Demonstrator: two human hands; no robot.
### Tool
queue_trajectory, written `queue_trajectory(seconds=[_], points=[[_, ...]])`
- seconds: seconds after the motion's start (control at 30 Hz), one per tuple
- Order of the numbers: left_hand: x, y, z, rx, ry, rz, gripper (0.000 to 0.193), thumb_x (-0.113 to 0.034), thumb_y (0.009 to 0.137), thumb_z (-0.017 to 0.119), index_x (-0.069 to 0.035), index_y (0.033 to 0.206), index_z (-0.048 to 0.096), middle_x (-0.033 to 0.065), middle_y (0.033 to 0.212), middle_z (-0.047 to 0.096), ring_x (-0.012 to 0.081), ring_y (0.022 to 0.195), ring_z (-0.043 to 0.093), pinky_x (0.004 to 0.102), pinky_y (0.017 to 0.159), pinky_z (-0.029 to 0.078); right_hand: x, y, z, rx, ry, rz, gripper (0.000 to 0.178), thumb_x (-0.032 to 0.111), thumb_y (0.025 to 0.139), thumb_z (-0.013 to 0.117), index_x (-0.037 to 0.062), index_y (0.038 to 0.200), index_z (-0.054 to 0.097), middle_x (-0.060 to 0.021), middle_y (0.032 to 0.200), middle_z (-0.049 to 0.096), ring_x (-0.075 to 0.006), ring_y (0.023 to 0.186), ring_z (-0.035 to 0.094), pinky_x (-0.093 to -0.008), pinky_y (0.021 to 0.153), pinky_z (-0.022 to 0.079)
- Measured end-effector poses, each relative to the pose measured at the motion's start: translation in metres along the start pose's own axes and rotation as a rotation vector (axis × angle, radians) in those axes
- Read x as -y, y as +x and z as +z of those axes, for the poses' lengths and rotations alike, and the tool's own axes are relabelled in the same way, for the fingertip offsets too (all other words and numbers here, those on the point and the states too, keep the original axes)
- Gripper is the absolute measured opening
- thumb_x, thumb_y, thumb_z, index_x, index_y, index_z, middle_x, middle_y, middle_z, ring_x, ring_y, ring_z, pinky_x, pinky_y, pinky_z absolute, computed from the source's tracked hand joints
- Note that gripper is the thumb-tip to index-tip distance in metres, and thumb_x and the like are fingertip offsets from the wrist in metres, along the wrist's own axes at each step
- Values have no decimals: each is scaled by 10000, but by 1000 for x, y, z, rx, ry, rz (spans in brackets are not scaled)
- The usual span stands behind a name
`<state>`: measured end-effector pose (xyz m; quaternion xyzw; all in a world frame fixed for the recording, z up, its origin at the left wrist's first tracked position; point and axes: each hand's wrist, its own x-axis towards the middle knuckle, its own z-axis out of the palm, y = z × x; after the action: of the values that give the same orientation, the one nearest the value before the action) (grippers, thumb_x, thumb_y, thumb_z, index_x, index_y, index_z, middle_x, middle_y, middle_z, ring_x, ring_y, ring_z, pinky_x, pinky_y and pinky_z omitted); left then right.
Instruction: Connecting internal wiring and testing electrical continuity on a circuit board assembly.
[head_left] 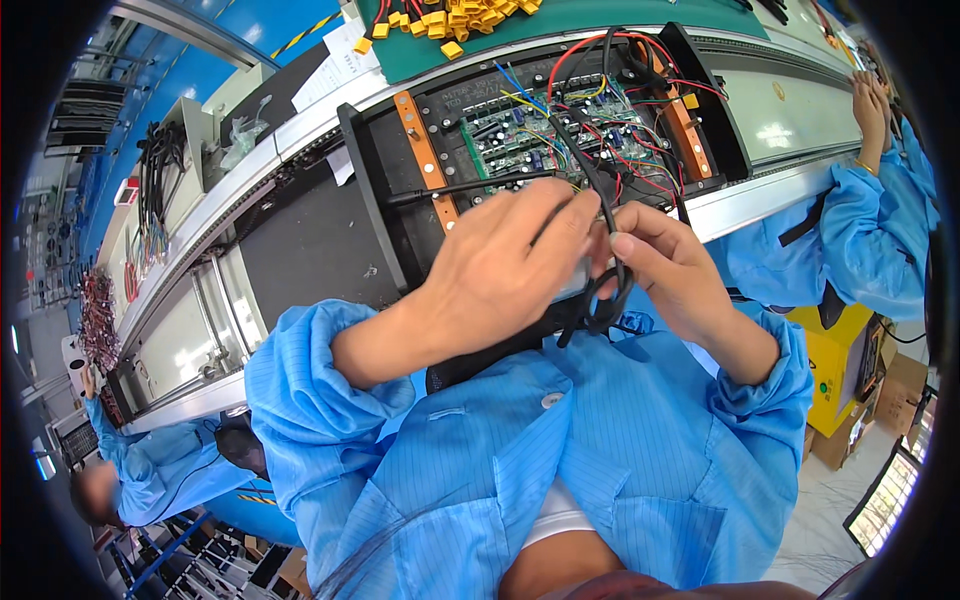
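A thick black cable [618,222] runs down from the circuit board and ends in a loop in front of my chest. My right hand [672,268] pinches this cable between thumb and fingers, just above the loop. Close beside it, my left hand [505,265] is closed with its fingertips at the same cable; its thumb is hidden and a dark strand shows between its fingers. Beyond both hands lies a green circuit board [520,140] with red, blue, yellow and black wires, set in a black open tray [365,185].
Orange-brown bars [424,150] with studs cross the tray at both ends. Yellow connectors [470,18] heap on a green mat [560,18] behind. A metal rail [290,130] runs along the bench. Another person's hands [872,110] are at the right; one more person sits far left.
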<state>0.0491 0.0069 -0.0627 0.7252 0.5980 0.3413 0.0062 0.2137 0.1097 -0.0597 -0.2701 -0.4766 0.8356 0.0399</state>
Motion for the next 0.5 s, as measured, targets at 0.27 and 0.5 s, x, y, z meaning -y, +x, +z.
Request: queue_trajectory(seconds=[0.27, 0.5], points=[[-21, -14, -13, 103, -416, -372, 567, -49, 727, 611, -14, 1246, 386, 144, 1007, 533, 262, 767, 565, 312, 631, 470, -11, 30, 23, 127, 550, -125, 129, 122, 891, 491, 27, 974, 516, -81, 951, 551, -155, 908, 548, -277, 840, 439], [-12, -21, -30, 209, -432, -583, 532, -11, 748, 551, -36, 1249, 374, 165, 1078, 549, 298, 814, 581, 346, 657, 471, -13, 42, 23, 154, 566, -127, 198, 121, 884, 495, 12, 1048, 512, -97, 1021, 561, -176, 962, 550, -288, 861, 434]])
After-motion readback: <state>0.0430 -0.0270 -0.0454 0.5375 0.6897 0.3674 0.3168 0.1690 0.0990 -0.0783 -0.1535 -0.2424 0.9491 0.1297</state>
